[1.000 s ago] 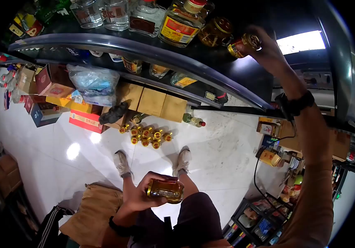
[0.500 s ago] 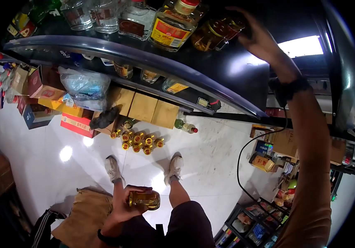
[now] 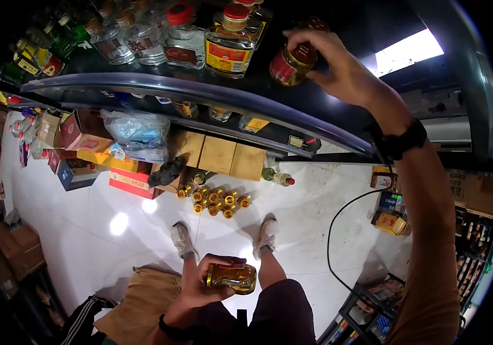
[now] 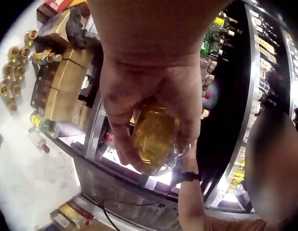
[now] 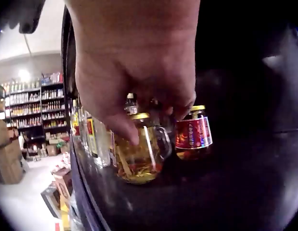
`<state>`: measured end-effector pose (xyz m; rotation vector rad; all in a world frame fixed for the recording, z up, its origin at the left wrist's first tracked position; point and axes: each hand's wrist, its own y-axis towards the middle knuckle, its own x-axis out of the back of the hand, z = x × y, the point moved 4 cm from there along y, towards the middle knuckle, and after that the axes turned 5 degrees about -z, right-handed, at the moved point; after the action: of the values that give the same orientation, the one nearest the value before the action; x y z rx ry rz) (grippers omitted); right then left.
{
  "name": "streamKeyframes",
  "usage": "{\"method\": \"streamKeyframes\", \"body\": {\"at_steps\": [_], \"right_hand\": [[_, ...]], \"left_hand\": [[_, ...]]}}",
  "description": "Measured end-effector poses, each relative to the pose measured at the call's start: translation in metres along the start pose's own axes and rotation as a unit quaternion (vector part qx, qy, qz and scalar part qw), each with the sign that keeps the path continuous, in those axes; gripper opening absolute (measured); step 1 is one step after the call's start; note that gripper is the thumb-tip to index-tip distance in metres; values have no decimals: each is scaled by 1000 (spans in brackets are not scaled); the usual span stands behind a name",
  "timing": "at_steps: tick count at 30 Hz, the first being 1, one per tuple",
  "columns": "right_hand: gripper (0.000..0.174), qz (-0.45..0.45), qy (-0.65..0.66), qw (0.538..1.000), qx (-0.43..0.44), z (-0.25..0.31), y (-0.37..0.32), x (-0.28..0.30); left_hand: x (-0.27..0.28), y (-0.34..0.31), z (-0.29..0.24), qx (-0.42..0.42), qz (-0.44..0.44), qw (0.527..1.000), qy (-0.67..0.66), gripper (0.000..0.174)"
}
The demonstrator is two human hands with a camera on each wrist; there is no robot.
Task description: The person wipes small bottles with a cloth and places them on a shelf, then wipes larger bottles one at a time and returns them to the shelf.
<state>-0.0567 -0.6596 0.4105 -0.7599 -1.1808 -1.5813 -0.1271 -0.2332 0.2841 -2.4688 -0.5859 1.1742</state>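
Observation:
My left hand (image 3: 196,289) grips a glass jar (image 3: 235,278) of amber liquid, held sideways low in front of my legs; the fingers curl round it in the left wrist view. Up on the dark shelf (image 3: 353,118), my right hand (image 3: 347,72) holds a handled glass jar (image 5: 139,161) near its gold lid. The thumb (image 5: 126,132) lies against the near side. This jar has a red label and pale strips in its liquid. Behind it stands a second jar (image 5: 193,134) with a red label and gold lid.
Left of the jars stand a square bottle (image 3: 227,52) with a yellow label and several clear bottles (image 3: 184,49). Below, several gold-capped bottles (image 3: 213,198), cartons (image 3: 218,154) and a lying bottle (image 3: 279,177) are on the floor. A cable (image 3: 332,215) hangs by my right arm.
My right hand released a jar at the shelf's right, moved left and took hold of the handled jar, whose red label now shows. The left hand still holds its jar.

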Motion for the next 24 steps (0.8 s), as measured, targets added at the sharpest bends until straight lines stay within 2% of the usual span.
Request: {"method": "streamKeyframes", "body": {"at_steps": [1, 3, 5, 6, 7, 9, 10, 13, 15, 17, 18, 19, 21, 22, 24], "right_hand": [[51, 15, -72, 996, 53, 2, -4, 3], [50, 17, -74, 997, 27, 3, -12, 6], [43, -3, 33, 998, -47, 1, -19, 8], [31, -51, 56, 993, -92, 6, -19, 4], [31, -52, 55, 993, -89, 13, -17, -1], [34, -80, -7, 986, -146, 17, -16, -3], [40, -83, -22, 986, -141, 12, -16, -4], [38, -90, 34, 989, -115, -5, -16, -2], [43, -73, 36, 987, -135, -13, -16, 2], [55, -136, -162, 976, -41, -14, -15, 8], [71, -109, -165, 979, -56, -19, -12, 7], [71, -102, -168, 979, -47, -21, -8, 6], [82, -58, -3, 986, -158, -34, -1, 0], [87, -38, -6, 985, -166, -42, 4, -2], [84, -24, -1, 982, -187, -50, 10, -8]], "left_hand": [[0, 2, 3, -16, 13, 1000, 11, 55], [-1, 5, 7, -51, 39, 998, 29, 55], [-1, 7, 10, -59, 51, 996, 35, 55], [-1, 7, 11, -64, 61, 995, 45, 56], [-1, 8, 13, -67, 62, 995, 45, 56], [-1, 8, 17, -55, 69, 996, 28, 56], [-1, 10, 17, -65, 71, 994, 49, 56], [-8, 9, 5, -74, 65, 993, 71, 58], [-7, 9, 7, -76, 58, 994, 61, 58], [-4, 11, 7, -79, 55, 994, 46, 58], [-2, 12, 7, -77, 59, 993, 69, 58], [-1, 13, 8, -75, 63, 991, 91, 59], [-1, 14, 16, -75, 55, 994, 61, 58], [1, 14, 23, -64, 49, 996, 33, 57], [5, 13, 32, -43, 39, 998, 2, 56]]}}
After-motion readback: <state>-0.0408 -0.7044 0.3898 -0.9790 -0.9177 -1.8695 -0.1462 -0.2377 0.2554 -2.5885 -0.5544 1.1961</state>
